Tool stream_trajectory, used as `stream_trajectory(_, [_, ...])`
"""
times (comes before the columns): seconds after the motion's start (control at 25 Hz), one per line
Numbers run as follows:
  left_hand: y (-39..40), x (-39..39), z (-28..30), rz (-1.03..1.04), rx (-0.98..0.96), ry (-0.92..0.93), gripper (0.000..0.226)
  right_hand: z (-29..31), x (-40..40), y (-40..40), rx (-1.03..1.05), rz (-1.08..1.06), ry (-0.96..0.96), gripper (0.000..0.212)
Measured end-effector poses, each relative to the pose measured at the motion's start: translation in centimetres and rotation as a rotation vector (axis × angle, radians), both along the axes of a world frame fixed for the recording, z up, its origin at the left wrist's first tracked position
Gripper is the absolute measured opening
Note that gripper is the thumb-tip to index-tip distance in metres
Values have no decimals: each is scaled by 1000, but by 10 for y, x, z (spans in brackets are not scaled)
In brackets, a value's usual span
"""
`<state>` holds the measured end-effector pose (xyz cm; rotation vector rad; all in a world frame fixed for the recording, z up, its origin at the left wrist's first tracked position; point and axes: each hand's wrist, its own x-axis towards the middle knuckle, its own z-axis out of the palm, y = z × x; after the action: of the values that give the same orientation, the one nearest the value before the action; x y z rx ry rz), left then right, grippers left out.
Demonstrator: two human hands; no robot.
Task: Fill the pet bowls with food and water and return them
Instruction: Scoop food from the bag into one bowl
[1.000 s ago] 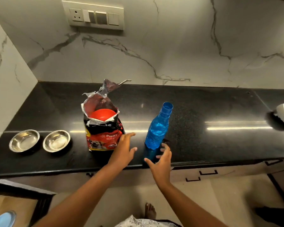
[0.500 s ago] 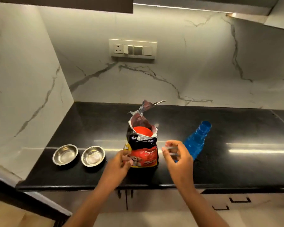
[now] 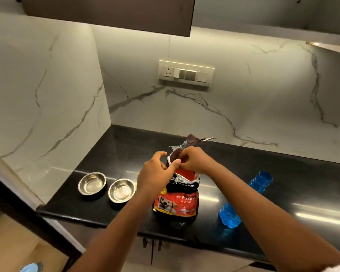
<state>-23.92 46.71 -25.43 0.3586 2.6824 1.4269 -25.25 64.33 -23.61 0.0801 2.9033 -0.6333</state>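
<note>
Two empty steel pet bowls (image 3: pixel 92 183) (image 3: pixel 122 190) sit side by side at the left of the black countertop (image 3: pixel 126 146). To their right stands an opened puppy food bag (image 3: pixel 177 201) with a red scoop showing inside its torn top. My left hand (image 3: pixel 155 171) pinches the bag's near left edge at the mouth. My right hand (image 3: pixel 192 160) grips the torn foil top beside it. A blue plastic water bottle (image 3: pixel 229 214), uncapped, stands right of the bag, partly behind my right forearm.
Marble walls close the counter on the left and back, with a switch and socket plate (image 3: pixel 185 73) above the bag. A dark upper cabinet (image 3: pixel 114 12) hangs overhead. Drawer fronts run below the counter edge.
Both hands rose from the counter level beside the bag and bottle to the bag's torn mouth and took hold of it. The view also tilted upward.
</note>
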Motion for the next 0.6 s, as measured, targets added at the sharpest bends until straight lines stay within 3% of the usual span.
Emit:
stream_trajectory(0.12, [12,-3,3,37,17,8,35,-27,-25,3,202,150,-138,38])
stream_trajectory(0.32, [15,-6,-2,129,56,37,21,-56,-34,8,273,145,-41,30])
stream_trajectory(0.44, [17,-5,-5,176,58,40,23,-37,-38,16,33,122,-53,11])
stream_trajectory(0.6, [18,-7,-7,221,41,25,24,-11,-25,34,-282,216,-371,22])
